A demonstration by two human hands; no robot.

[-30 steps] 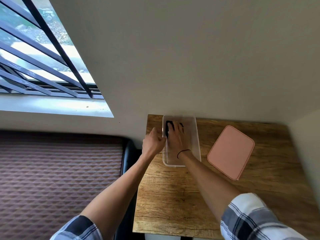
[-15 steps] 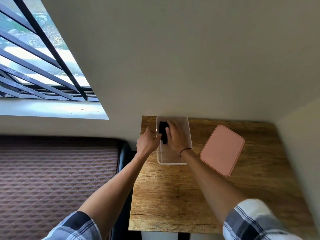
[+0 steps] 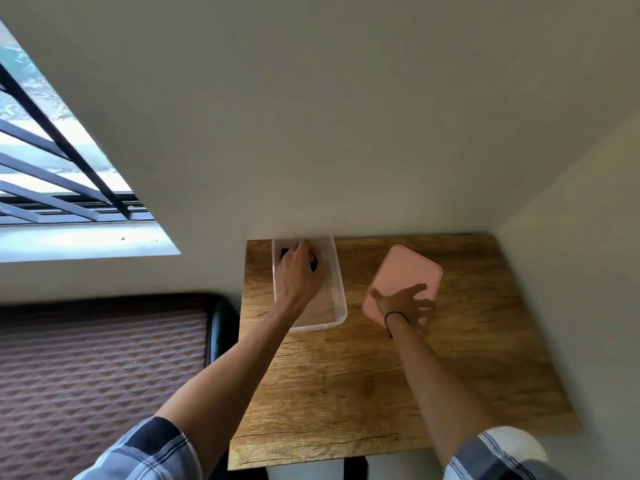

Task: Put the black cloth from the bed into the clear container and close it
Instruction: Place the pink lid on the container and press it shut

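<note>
The clear container [image 3: 341,308] stands at the back left of the wooden table [image 3: 346,393], against the wall. My left hand [image 3: 298,277] reaches into it, fingers curled down over the black cloth [image 3: 313,263], which shows only as dark bits around the hand. The pink lid [image 3: 407,268] lies flat on the table to the container's right, turned at an angle. My right hand [image 3: 403,303] is blurred, fingers spread, over the lid's near edge; I cannot tell whether it touches the lid. A black band circles that wrist.
The bed [image 3: 104,375] with its brown quilted cover lies left of the table, its dark frame [image 3: 221,327] in between. Walls close in at the table's back and right. A barred window [image 3: 69,188] is upper left.
My right hand left the container and moved right over the pink lid. My left hand moved from the container's outer side into it, onto the cloth. The view shifted right.
</note>
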